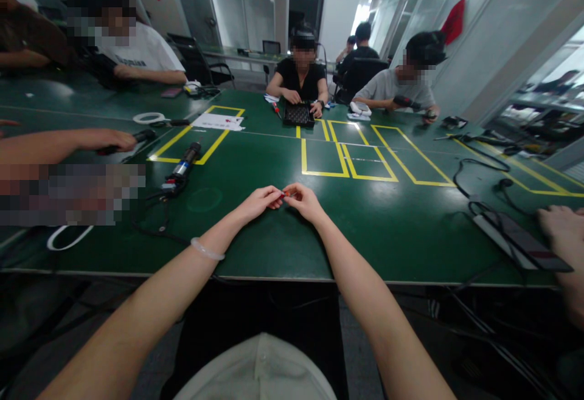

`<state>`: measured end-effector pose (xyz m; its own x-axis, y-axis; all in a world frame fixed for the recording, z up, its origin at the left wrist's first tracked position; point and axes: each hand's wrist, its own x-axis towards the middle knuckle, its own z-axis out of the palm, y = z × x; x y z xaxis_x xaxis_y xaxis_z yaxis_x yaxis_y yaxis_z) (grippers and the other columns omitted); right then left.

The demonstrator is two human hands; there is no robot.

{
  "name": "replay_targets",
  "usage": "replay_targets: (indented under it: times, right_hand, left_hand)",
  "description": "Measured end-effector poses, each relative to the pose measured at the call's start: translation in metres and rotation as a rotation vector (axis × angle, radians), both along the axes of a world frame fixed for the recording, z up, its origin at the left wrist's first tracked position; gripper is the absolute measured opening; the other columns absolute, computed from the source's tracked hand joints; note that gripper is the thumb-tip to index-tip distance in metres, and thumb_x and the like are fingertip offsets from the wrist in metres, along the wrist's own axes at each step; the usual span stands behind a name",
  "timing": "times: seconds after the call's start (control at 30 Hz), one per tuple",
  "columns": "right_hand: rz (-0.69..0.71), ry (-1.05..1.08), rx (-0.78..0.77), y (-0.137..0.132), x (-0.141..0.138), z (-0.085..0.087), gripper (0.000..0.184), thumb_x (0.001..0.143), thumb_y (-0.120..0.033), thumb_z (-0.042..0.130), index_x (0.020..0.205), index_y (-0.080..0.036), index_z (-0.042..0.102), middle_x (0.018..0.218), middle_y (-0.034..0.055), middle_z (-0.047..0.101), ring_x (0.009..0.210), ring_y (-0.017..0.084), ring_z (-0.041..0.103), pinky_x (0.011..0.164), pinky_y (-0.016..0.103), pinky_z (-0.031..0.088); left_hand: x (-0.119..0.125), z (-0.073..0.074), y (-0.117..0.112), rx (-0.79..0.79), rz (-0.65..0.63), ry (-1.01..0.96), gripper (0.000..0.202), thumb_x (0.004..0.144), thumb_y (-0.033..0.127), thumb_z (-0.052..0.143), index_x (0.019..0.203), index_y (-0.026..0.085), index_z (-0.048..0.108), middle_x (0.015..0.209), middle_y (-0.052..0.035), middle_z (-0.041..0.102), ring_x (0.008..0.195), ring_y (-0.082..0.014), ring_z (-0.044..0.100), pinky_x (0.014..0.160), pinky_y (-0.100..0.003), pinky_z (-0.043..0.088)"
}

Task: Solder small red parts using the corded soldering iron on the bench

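Note:
My left hand (259, 201) and my right hand (305, 200) meet over the green table (283, 242), fingertips pinched together on a tiny red piece (285, 194). Both hands hover just above the tabletop near its front edge. A pale bracelet (207, 249) circles my left wrist. What the red piece is I cannot make out.
An electric screwdriver (183, 165) with its cable lies left of my hands. Yellow tape boxes (347, 158) mark the table's middle. A black tray (298, 114) sits before a person opposite. A power strip and phone (520, 241) lie at right, beside another person's hand (562, 225). A neighbour's arm (68, 143) reaches in from the left.

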<state>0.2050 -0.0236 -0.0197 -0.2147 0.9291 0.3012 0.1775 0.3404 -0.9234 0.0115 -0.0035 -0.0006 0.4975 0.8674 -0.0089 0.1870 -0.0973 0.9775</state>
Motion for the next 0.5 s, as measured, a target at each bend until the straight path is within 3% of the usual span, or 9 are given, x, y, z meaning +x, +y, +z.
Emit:
replay_targets:
  times: [0.33,0.5]
  right_hand:
    - [0.000,0.021,-0.031,0.0012,-0.0001,-0.0039,0.030,0.080,-0.039,0.069,0.102,-0.018,0.063,0.083,0.0005,0.066,0.064,0.011,0.056,0.064,0.026,0.047]
    - [0.014,0.029,-0.050,0.0025,0.0000,-0.0051,0.024,0.082,-0.036,0.067,0.097,-0.018,0.063,0.082,0.0006,0.067,0.066,0.012,0.059,0.067,0.027,0.050]
  left_hand:
    - [-0.0004,0.0021,-0.0031,0.024,-0.019,-0.010,0.042,0.078,0.050,0.071,0.096,0.014,0.061,0.081,-0.0039,0.065,0.073,-0.0144,0.060,0.073,-0.030,0.049]
    - [-0.0002,0.0013,-0.0046,0.034,-0.024,-0.019,0.043,0.075,0.048,0.073,0.097,0.015,0.058,0.082,-0.0030,0.065,0.073,-0.0143,0.060,0.074,-0.031,0.049]
